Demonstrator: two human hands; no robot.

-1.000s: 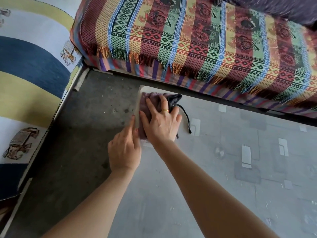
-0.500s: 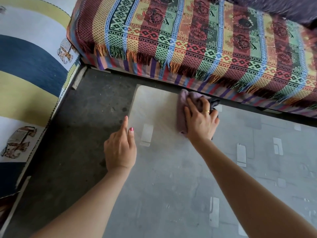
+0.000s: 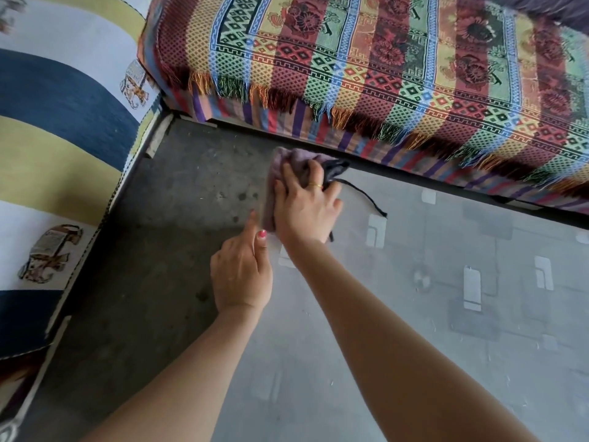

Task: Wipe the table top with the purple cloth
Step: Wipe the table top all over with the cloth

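Note:
The purple cloth (image 3: 288, 161) lies bunched on the far left corner of the grey table top (image 3: 414, 314). My right hand (image 3: 306, 205) presses down on it with fingers spread flat over the fabric; a dark part of the cloth and a black cord (image 3: 366, 196) trail out to the right. My left hand (image 3: 242, 272) rests at the table's left edge just beside the cloth, index finger and thumb stretched forward, holding nothing.
A seat draped in a striped, fringed blanket (image 3: 382, 74) runs along the table's far side with a narrow gap. A blue, yellow and white cushion (image 3: 63, 122) borders the left. Dark concrete floor (image 3: 159, 250) lies between it and the table.
My right hand slid the cloth from the left corner to the right along the far edge, then back left to the corner. My left hand stayed at the table's left edge.

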